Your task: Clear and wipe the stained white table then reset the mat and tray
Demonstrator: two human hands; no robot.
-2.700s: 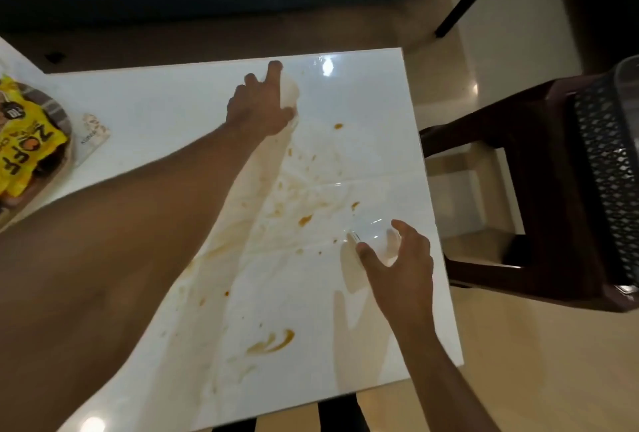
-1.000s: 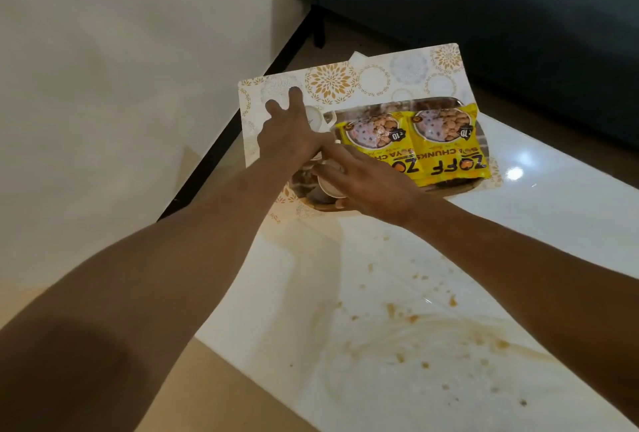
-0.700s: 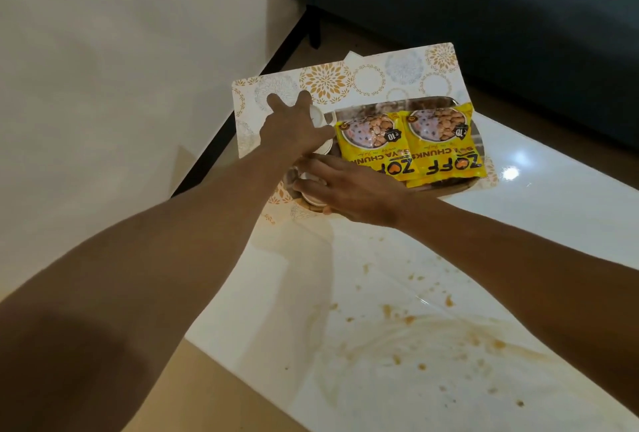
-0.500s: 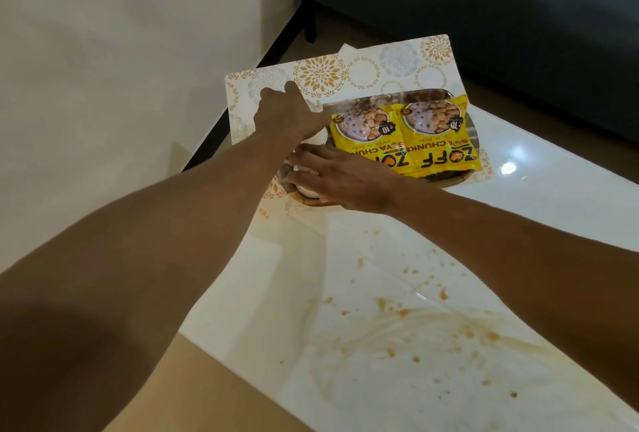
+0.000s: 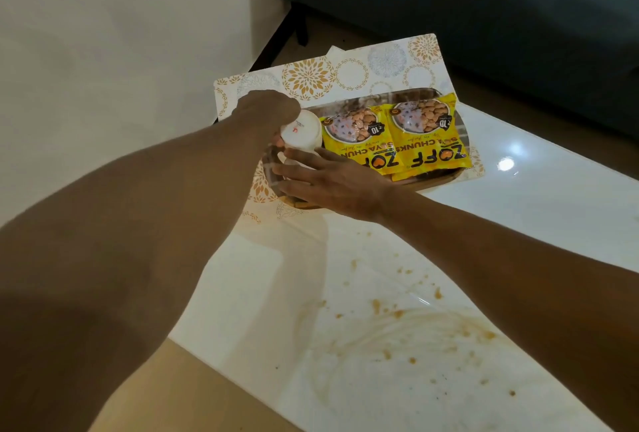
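Brown, bare and foreshortened, the left forearm ran in from the lower left, and the left hand [image 5: 268, 110] was curled around a small white cup [image 5: 300, 134] at the tray's left end, gripping it from above. Whether the cup was resting on the tray or held just clear of it could not be told. Just beside it, the right hand [image 5: 328, 182] lay with its fingers stretched flat and open toward the left, over a second pale, possibly clear cup [image 5: 288, 162] that was mostly hidden; it did not appear to be gripping anything.

Both hands were over the wooden tray [image 5: 446, 177], which sat on the patterned mat [image 5: 307, 77] at the far corner of the white table [image 5: 553, 203]. To the right, the tray held two yellow snack packets [image 5: 394, 141] lying side by side, filling most of it.

Judged from this, the clearing looked nearly done: loose cups seemed gathered into the tray. Wiping had not been finished, since orange-brown stains [image 5: 397, 314] and a wide smeared patch covered the near right part of the tabletop. No cloth was visible. The mat and tray would probably need lifting away before that end could be wiped, and resetting them remained.
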